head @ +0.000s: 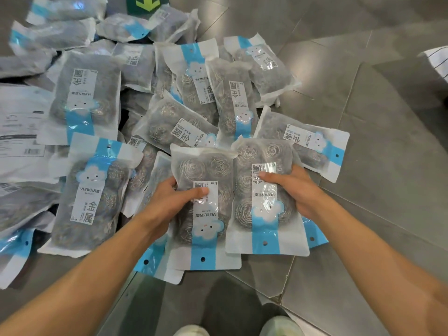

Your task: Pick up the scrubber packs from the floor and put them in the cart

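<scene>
- Frosted plastic film, blue band and cloud print, coiled steel-wool balls showing through; each scrubber pack is a flat, soft, crinkly pouch.
- Left hand [167, 202]: fingers curled round the left edge of the left pack [203, 207], thumb across its label; closed on it.
- Right hand [295, 190]: fingers wrapped over the right edge of the right pack [264, 197]; closed on it.
- Both held packs lie side by side and touching, long axes pointing away from the person, hang-hole ends nearest — above the near edge of the pile [169, 93].
- Remaining packs overlap on the grey tiled floor [363, 166], spreading left and far; the left hand is nearer the bulk.
- Cart: not in view; its direction cannot be judged.
</scene>
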A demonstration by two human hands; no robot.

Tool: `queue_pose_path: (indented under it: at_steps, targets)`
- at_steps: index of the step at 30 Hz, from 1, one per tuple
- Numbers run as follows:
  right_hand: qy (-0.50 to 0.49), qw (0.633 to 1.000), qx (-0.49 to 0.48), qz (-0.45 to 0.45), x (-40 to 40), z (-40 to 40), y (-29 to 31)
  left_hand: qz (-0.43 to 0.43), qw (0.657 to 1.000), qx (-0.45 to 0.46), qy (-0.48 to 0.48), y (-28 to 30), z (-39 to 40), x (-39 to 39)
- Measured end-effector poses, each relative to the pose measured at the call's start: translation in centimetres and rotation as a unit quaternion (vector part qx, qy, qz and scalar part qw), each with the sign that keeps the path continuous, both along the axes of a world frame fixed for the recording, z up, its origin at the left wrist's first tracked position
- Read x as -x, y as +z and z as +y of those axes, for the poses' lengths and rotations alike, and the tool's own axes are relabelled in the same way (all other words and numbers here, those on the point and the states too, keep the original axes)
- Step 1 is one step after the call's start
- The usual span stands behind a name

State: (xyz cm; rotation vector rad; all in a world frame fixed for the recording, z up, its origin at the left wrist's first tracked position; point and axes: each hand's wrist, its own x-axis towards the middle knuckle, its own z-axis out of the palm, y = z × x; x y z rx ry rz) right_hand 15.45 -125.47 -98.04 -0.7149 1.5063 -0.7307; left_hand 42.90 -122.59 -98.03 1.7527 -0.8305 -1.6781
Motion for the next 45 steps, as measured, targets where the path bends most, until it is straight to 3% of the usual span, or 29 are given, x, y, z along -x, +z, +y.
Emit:
queue_pose_path:
  at_steps: [4, 8, 14, 19, 29, 33, 38, 45]
  targets:
    - [-0.011, 1.000, 0.025, -0.009, -0.7, 0.3, 0.7, 0.020, 1.000, -0.023, -0.004, 0.3, -0.5, 0.0]
    - [0.004, 0.999, 0.048, -0.006, -0.9, -0.3, 2.5, 0.031, 0.999, 0.011, 0.018, 2.7, -1.5, -0.2]
    - [-0.001, 0.997, 0.079, 0.004, -2.0, -0.5, 11.6, 0.017, 0.997, 0.063, 0.031, 12.6, -2.1, -1.7]
    - [-0.007, 0.995, 0.093, 0.019, -2.8, 0.3, 26.8, -0.002, 0.996, 0.070, 0.054, 27.8, -1.3, -2.7]
    - [0.012, 0.983, 0.181, 0.036, -1.2, 0.8, 76.2, -0.007, 0.978, 0.203, 0.054, 76.4, -0.6, -1.3]
    - [0.042, 0.972, 0.228, 0.030, -1.3, 2.1, 91.1, -0.011, 0.957, 0.285, 0.060, 91.0, 2.3, -1.7]
    - [0.076, 0.958, 0.278, -0.013, -3.7, 5.3, 102.2, 0.025, 0.936, 0.340, 0.088, 100.7, 7.4, -3.9]
    - [0.121, 0.949, 0.284, -0.062, -10.1, 8.5, 106.5, 0.024, 0.921, 0.350, 0.172, 104.5, 13.4, -8.7]
